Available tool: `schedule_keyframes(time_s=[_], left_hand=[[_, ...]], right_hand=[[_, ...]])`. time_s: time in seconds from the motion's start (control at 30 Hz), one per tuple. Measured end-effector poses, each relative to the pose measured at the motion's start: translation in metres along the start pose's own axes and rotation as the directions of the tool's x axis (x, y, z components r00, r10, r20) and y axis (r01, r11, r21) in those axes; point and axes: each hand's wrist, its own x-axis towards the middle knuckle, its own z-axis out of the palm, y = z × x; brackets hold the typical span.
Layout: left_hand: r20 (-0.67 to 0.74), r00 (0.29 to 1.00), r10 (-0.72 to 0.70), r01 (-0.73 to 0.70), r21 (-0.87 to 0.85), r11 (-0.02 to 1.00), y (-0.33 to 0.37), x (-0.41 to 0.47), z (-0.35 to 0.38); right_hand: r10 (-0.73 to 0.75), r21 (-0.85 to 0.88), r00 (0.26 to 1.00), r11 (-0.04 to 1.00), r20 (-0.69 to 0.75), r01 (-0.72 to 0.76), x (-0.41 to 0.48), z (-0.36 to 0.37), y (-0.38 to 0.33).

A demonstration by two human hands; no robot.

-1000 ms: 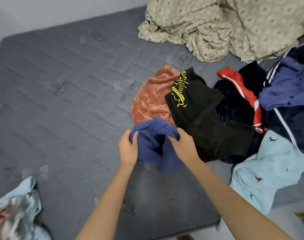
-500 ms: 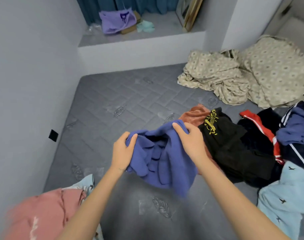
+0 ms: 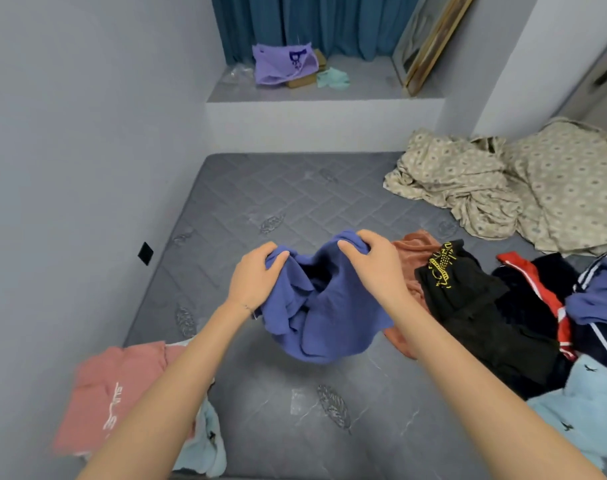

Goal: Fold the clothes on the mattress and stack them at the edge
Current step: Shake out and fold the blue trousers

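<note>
- Head view: a blue garment hangs bunched between two raised hands over the grey quilted mattress. Its top edge sags into a dark hollow between the grips, and its lower folds drop in a loose crumple.
- It is held above the middle of the mattress, just left of an unfolded pile: a rust garment, a black garment with yellow print, and a pale blue fleece.
- At the near left edge a pink garment lies flat on another pale blue piece.
- What kind of garment the blue one is cannot be told, nor whether its lowest fold touches the mattress. The pink garment is blurred and partly covered by the left forearm. The pile is cut off by the right edge of the frame.
- The left hand grips one top corner, its fingers curled close together over the cloth.
- The right hand clutches the other corner, its fingers bent over a raised ridge of fabric.
</note>
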Motion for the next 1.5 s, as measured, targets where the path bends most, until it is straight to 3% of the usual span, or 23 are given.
schedule_keyframes(time_s=[0.23,0.47,0.63,0.87,0.93,1.0,1.07,1.13,1.33,1.5], left_hand=[[-0.067,0.998,0.013,-0.013,-0.003,1.000,0.008,0.001,-0.006],[-0.148,0.987,-0.060,0.075,0.096,0.993,0.004,0.011,-0.010],[-0.137,0.980,-0.142,0.145,0.012,0.989,0.002,0.015,0.000],[-0.060,0.992,-0.108,0.115,0.128,0.985,0.005,0.019,0.016],[-0.005,1.000,-0.031,0.031,0.032,0.999,0.017,0.017,0.024],[0.112,0.991,0.069,-0.044,-0.207,0.977,0.039,0.013,0.031],[0.298,0.937,0.180,-0.051,-0.394,0.918,0.059,0.008,0.037],[0.410,0.879,0.241,-0.025,-0.467,0.884,0.071,0.007,0.044],[0.256,0.957,0.137,-0.017,-0.420,0.907,0.078,0.016,0.042],[0.255,0.954,0.157,-0.044,-0.401,0.915,0.083,0.020,0.030]], right_hand=[[0.006,-0.099,1.000,0.995,0.025,-0.004,0.002,-0.012,-0.003],[0.055,0.057,0.996,0.997,0.069,-0.059,0.012,-0.032,-0.005],[0.057,-0.007,0.989,0.998,0.136,-0.056,0.014,-0.035,-0.003],[0.111,0.154,0.984,0.979,0.139,-0.132,0.018,-0.048,-0.007],[0.140,0.199,0.969,0.963,0.205,-0.182,0.020,-0.051,-0.008],[0.121,0.171,0.949,0.969,0.292,-0.177,0.022,-0.052,-0.012],[0.079,0.148,0.921,0.978,0.382,-0.145,0.021,-0.051,-0.015],[0.039,0.127,0.900,0.986,0.435,-0.104,0.021,-0.051,-0.015],[0.023,0.019,0.914,0.999,0.404,-0.033,0.016,-0.064,0.008],[0.115,-0.160,0.845,0.986,0.522,-0.035,0.009,-0.071,0.029]])
